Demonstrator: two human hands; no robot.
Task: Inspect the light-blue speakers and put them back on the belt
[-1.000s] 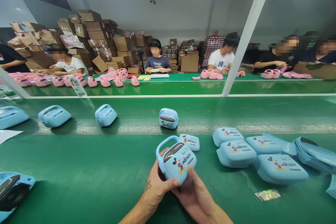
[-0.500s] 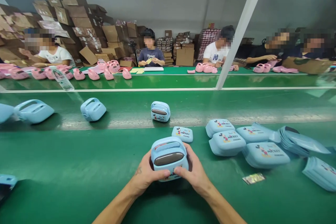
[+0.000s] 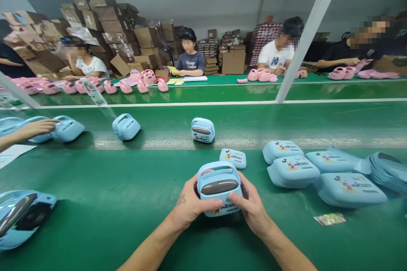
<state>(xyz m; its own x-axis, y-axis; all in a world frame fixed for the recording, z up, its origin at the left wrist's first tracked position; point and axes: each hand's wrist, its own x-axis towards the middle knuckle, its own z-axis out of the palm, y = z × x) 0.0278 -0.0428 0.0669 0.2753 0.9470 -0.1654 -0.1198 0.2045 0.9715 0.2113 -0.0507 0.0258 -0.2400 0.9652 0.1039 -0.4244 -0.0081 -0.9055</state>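
Note:
Between both hands is a light-blue handled plastic case [image 3: 219, 184] with a dark glossy oval strip and a printed Mickey front. My left hand [image 3: 192, 203] wraps its left side, thumb across the lower front. On the right side, my right hand [image 3: 252, 203] grips it, thumb pressed on the print. The case is upright, its handle on top; my other fingers are mostly hidden behind it. Just beyond it a Mickey-printed cover [image 3: 233, 159] lies flat. Farther off stands a similar handled case [image 3: 202, 130].
Stacks of printed blue covers [image 3: 294, 171] lie at right, near a small shiny packet [image 3: 330, 219]. At far left is another blue case [image 3: 25, 220]. A co-worker's hand [image 3: 41, 127] touches blue cases. Across the line, several people sit behind pink parts [image 3: 148, 77].
My view has shifted left, so things appear farther right. A co-worker's hand has come in at the left over the blue cases. My hands keep holding the case.

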